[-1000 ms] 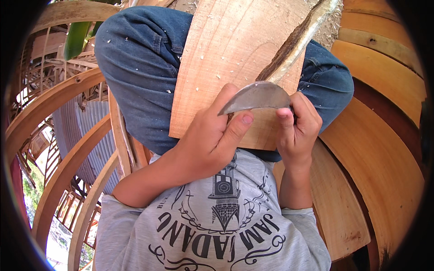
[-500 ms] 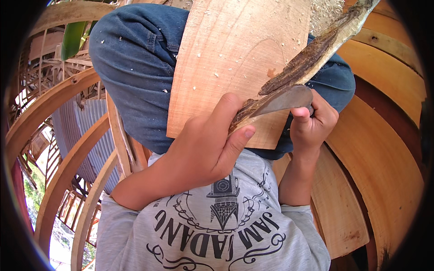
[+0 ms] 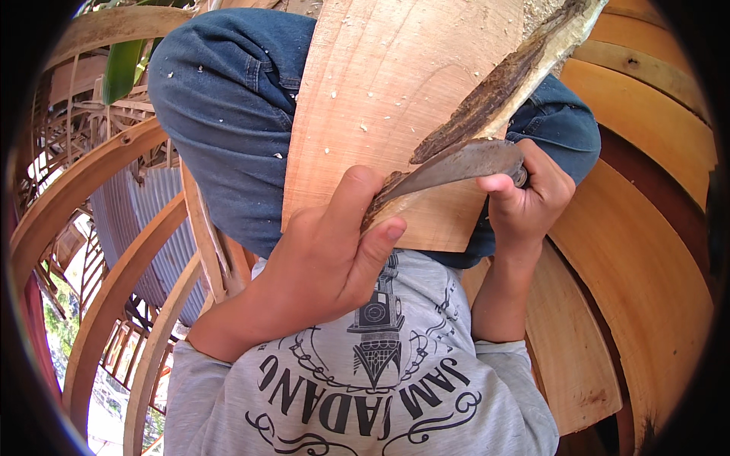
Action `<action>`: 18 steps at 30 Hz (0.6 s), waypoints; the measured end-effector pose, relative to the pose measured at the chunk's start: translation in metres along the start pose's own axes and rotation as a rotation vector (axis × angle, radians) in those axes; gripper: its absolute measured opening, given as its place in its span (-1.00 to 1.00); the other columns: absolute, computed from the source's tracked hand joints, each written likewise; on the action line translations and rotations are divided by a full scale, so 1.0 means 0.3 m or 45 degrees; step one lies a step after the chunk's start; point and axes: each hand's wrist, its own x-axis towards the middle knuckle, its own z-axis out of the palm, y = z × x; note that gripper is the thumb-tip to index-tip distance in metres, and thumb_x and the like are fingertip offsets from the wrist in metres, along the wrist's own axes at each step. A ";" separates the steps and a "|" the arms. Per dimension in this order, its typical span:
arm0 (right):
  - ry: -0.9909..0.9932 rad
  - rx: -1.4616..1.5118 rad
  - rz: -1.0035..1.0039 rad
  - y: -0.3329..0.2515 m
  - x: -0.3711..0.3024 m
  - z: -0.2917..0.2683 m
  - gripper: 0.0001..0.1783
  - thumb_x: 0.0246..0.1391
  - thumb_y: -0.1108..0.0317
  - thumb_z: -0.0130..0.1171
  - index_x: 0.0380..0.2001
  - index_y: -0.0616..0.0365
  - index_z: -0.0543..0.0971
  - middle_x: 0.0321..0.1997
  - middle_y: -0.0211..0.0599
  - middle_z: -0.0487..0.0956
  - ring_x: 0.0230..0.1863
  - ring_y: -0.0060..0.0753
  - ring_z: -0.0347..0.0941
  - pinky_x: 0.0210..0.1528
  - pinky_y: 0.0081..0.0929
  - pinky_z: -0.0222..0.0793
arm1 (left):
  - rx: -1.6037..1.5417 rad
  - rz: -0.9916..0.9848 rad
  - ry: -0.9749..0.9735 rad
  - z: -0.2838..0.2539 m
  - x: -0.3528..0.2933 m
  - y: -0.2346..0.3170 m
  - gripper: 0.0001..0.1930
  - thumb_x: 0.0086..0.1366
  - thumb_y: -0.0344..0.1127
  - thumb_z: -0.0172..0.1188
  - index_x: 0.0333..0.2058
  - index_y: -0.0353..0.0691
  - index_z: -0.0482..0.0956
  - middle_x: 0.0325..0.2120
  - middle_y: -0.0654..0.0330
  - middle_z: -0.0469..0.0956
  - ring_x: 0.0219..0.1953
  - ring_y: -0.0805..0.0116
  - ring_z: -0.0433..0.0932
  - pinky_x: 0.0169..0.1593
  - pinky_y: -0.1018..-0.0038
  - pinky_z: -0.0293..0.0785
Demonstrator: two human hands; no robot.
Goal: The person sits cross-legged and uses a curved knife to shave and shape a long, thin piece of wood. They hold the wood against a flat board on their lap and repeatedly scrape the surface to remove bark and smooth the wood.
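My left hand [image 3: 315, 258] is closed round the near end of a long, rough strip of wood [image 3: 506, 91], dark brown on one face and pale along its edge. From my fingers the strip slants up to the far right. My right hand [image 3: 536, 194] grips a knife [image 3: 464, 162], its handle mostly hidden in my fist. The broad grey blade lies across the strip, its tip end close to my left fingers. Beneath both is a wide, pale plank [image 3: 388, 99] resting on my lap, with small shavings scattered on it.
My bent legs in blue jeans [image 3: 220, 91] flank the plank. Curved planks [image 3: 631, 251] line the right side, and curved wooden ribs [image 3: 114, 281] stand on the left, with corrugated sheet metal [image 3: 163, 228] beyond. Wood shavings [image 3: 538, 11] lie past the plank.
My left hand has shifted left and slightly down, drawing the strip with it. More of the knife blade shows, while my right hand has barely moved.
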 end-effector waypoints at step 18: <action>-0.032 -0.093 0.057 -0.014 0.027 0.020 -0.23 -0.51 -0.30 0.37 -0.81 0.16 0.20 -0.82 -0.35 0.08 -0.76 -0.41 -0.01 -0.72 -0.53 -0.01 | -0.076 -0.095 0.022 -0.006 -0.011 -0.009 -0.80 0.34 -0.33 -0.07 -0.16 -0.34 0.25 -0.58 -0.13 0.39 -0.52 -0.15 0.48 -0.46 0.26 0.34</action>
